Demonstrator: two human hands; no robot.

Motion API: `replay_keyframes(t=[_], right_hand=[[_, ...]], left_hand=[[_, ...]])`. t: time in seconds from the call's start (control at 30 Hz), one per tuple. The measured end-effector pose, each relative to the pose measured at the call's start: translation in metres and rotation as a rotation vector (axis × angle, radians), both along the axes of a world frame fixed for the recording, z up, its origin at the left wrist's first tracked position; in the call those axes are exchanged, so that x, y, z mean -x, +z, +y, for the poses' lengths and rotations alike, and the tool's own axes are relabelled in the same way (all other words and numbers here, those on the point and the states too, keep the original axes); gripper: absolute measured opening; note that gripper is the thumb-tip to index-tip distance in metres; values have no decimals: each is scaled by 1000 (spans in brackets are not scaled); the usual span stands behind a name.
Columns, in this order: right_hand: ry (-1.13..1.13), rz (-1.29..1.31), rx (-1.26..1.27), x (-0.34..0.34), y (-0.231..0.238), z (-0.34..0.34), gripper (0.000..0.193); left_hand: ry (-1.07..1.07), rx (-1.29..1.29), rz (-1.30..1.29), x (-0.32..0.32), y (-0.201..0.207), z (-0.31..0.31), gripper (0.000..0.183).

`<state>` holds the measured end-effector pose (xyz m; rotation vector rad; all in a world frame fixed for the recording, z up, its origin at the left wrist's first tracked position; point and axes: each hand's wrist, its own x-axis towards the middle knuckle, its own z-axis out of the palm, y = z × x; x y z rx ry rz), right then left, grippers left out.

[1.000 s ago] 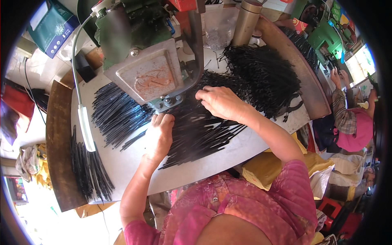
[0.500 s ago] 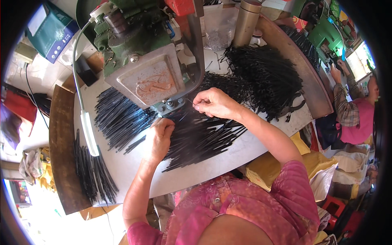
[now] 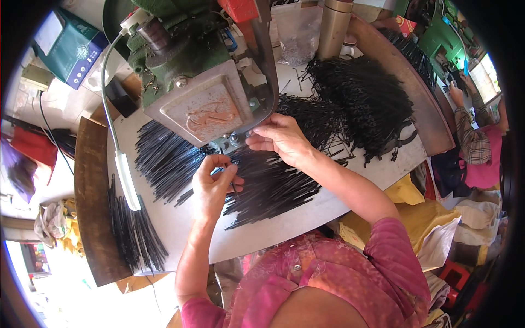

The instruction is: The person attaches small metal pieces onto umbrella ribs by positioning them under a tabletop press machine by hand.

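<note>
A green machine with a rusty, grey-faced head [image 3: 210, 112] hangs over the table. Just below and left of its small metal tool end [image 3: 228, 142], my left hand [image 3: 210, 186] is curled closed on a thin black rod [image 3: 235, 187], which pokes out between the fingers. My right hand [image 3: 281, 141] reaches in beside the tool end from the right, thumb and forefinger pinched together. Whatever those fingertips hold is too small to make out. Beneath both hands spreads a pile of black rods [image 3: 273, 188], and another bundle of black rods [image 3: 164, 158] lies to the left.
A big heap of black pieces [image 3: 366, 106] fills the table's right side. Near the left rim [image 3: 98, 202] lies a smaller rod bundle [image 3: 134, 235] beside a white-sleeved cable [image 3: 127, 180]. A metallic flask [image 3: 333, 27] and clear bag [image 3: 297, 35] stand behind. Another person's arm [image 3: 470, 128] shows far right.
My right hand has moved left, closer to the tool end. My left hand has drawn slightly back from it and turned, so the rod in its fingers now shows. The view has shifted a little.
</note>
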<state>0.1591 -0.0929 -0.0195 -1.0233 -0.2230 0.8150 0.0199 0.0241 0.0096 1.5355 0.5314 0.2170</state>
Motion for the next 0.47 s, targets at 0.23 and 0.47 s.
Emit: replay_keyframes(t=[0.23, 0.47], right_hand=[[-120, 51, -59, 10, 1, 8, 14], [-154, 5, -98, 15, -2, 10, 18]], left_hand=[[90, -224, -115, -15, -17, 6, 31], [74, -319, 15, -21, -23, 14, 21]])
